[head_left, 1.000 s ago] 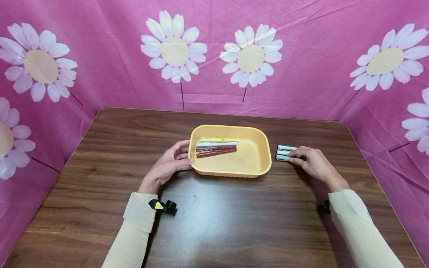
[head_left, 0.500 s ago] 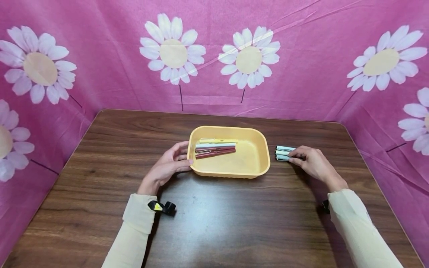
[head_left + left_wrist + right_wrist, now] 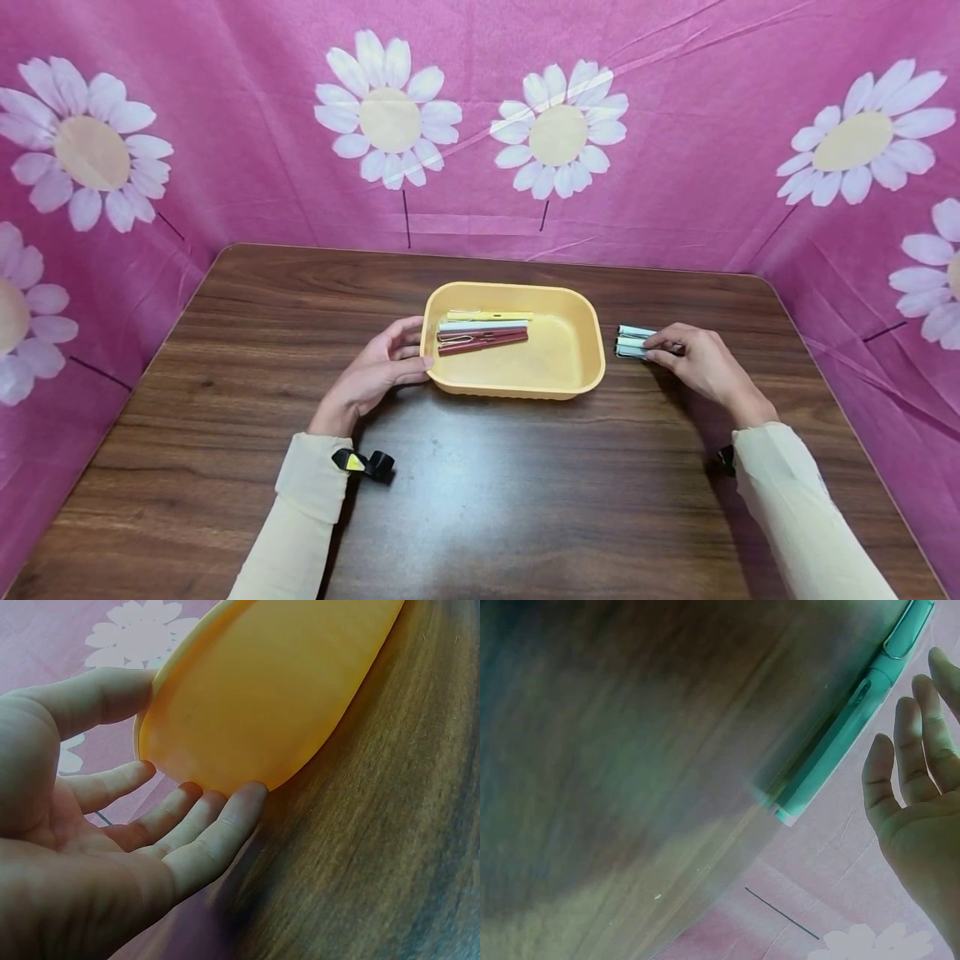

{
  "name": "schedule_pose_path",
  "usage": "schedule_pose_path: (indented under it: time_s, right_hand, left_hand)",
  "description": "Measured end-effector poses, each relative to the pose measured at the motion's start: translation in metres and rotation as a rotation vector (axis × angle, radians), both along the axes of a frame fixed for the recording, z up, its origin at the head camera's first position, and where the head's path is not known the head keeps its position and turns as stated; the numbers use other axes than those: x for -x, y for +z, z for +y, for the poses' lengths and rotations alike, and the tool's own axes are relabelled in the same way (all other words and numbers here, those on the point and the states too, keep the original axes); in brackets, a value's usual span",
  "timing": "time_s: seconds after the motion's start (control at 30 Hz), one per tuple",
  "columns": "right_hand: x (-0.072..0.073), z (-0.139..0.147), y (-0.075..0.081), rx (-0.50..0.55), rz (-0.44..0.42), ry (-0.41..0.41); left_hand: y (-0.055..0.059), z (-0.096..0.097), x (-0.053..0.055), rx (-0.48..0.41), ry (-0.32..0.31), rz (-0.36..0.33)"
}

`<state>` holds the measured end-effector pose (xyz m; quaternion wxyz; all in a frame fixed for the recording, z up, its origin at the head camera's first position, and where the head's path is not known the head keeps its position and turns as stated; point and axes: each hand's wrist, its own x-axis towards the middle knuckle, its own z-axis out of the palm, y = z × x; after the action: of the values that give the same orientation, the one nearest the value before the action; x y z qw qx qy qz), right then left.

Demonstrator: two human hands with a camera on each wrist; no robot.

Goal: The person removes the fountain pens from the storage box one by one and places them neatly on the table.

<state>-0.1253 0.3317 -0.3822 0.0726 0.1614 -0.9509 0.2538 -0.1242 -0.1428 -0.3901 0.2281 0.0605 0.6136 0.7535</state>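
Observation:
In the head view my left hand (image 3: pixel 378 362) holds the left end of a yellow plastic basket (image 3: pixel 555 354), thumb at the rim. The left wrist view shows several fingertips against its outer wall. Inside lie a yellow pen (image 3: pixel 491 316), a pale pen (image 3: pixel 483 326) and dark red pens (image 3: pixel 483 340). Right of the basket, my right hand (image 3: pixel 705 362) pinches at a small row of pale blue-green pens (image 3: pixel 630 342) on the table. Its fingers cover their right ends. In the right wrist view one turquoise pen (image 3: pixel 836 742) lies flat beside my fingers.
The dark wood-grain table (image 3: pixel 450 492) runs back to a pink cloth (image 3: pixel 472 208) printed with white flowers, which also hangs at both sides. Black wrist-camera straps (image 3: pixel 367 463) sit at my cuffs.
My right fingertips have shifted very slightly over the pens, and the nearest one shows a little differently. The left hand and the basket hold their place; the head view has tilted a touch.

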Motion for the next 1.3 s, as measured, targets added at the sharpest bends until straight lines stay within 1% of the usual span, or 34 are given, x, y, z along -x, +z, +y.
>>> schedule_pose_path:
  time_s: [0.13,0.23,0.37,0.53,0.7,0.87,1.1,1.3]
  right_hand:
    - [-0.001,-0.001,0.003,0.009,0.005,-0.027]
    - [-0.002,-0.004,0.007,0.03,-0.002,-0.067]
    - [-0.002,-0.012,0.012,0.093,-0.027,-0.116]
    - [-0.003,-0.026,0.02,0.177,-0.038,-0.13]
    - [-0.006,-0.04,0.029,0.213,-0.026,-0.125]
    - [-0.008,-0.05,0.035,0.243,0.002,-0.101]
    - [-0.009,-0.065,0.037,0.278,0.026,-0.046]
    - [-0.007,-0.084,0.036,0.342,0.037,-0.013]
  left_hand:
    - [0.0,0.001,0.0,0.006,-0.001,-0.001]
    - [0.0,0.001,0.0,0.013,-0.001,-0.003]
    - [0.001,0.0,0.0,0.026,-0.001,0.001]
    - [0.002,-0.001,0.0,0.038,0.004,-0.006]
    - [0.002,0.0,-0.001,0.042,0.008,-0.024]
    - [0.001,0.0,-0.001,0.037,0.008,-0.016]
    - [0.001,-0.001,-0.001,0.03,0.005,-0.019]
    - [-0.001,-0.001,0.0,0.033,0.01,-0.017]
